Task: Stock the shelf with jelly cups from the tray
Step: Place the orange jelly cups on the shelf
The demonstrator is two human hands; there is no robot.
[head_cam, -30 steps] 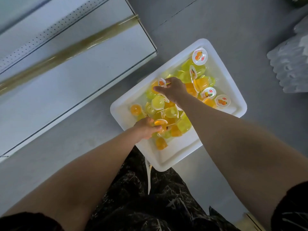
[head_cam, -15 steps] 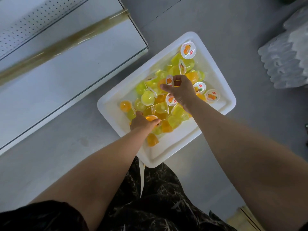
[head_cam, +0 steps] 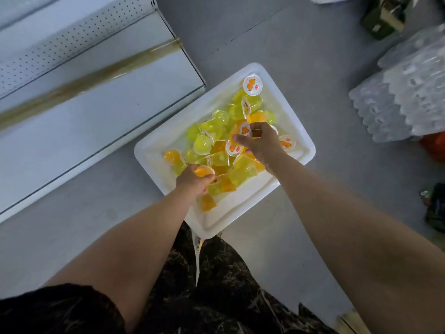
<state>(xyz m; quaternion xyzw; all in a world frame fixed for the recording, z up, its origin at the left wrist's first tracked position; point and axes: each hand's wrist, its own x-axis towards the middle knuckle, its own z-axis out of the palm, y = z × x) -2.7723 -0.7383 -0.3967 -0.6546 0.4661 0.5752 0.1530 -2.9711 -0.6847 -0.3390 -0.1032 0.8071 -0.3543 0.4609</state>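
A white tray (head_cam: 243, 213) lies on the grey floor, filled with several yellow, green and orange jelly cups (head_cam: 218, 133). My left hand (head_cam: 192, 182) is over the tray's near left part, its fingers closed around an orange jelly cup (head_cam: 204, 170). Over the middle of the pile, my right hand (head_cam: 261, 143) pinches a jelly cup with a printed lid (head_cam: 245, 130). A lid-up cup (head_cam: 252, 85) sits at the tray's far corner. The white shelf (head_cam: 96, 112) runs along the left, its boards bare.
Stacks of clear plastic packaging (head_cam: 404, 97) stand on the floor at the right, with dark items (head_cam: 382, 15) behind and an orange object (head_cam: 435, 148) beside them. My patterned dark trousers (head_cam: 216, 285) are below the tray. Grey floor lies between shelf and tray.
The view has shifted so the tray sits lower and more to the right. Both hands stay over the pile; my right hand has closed on a lidded cup, my left keeps its orange cup.
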